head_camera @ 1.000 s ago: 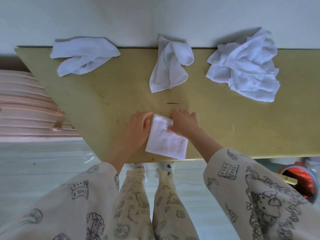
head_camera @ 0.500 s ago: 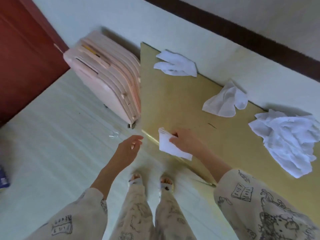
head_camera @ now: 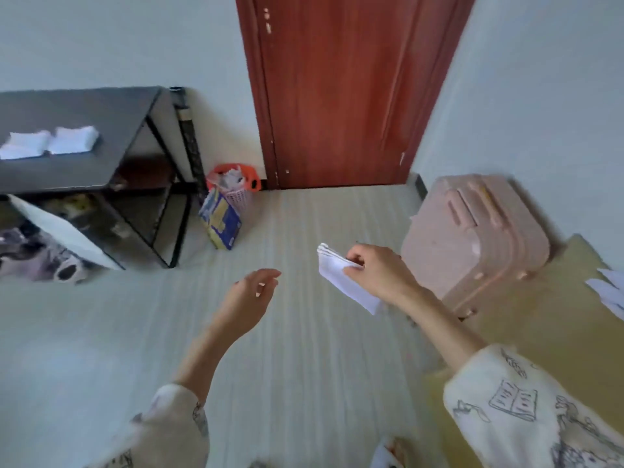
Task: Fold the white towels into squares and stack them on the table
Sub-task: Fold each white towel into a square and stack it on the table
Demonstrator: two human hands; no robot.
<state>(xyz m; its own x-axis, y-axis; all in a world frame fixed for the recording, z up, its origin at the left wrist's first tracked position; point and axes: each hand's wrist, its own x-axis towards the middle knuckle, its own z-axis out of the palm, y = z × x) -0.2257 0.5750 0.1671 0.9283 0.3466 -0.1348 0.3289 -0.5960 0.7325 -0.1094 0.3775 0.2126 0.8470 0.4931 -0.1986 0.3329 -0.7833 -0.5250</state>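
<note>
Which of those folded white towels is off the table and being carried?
The folded towel pinched in the right hand, held in the air over the floor. The other two folded towels lie side by side on the black table.

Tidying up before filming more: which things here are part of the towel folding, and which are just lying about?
Part of the job:
folded towel in right hand
folded towels on black table
unfolded towel

Lying about:
pink suitcase
waste basket
blue box

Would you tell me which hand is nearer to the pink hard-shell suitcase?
Right. The right hand, holding the folded white towel, is beside the pink hard-shell suitcase; the left hand is farther away.
</note>
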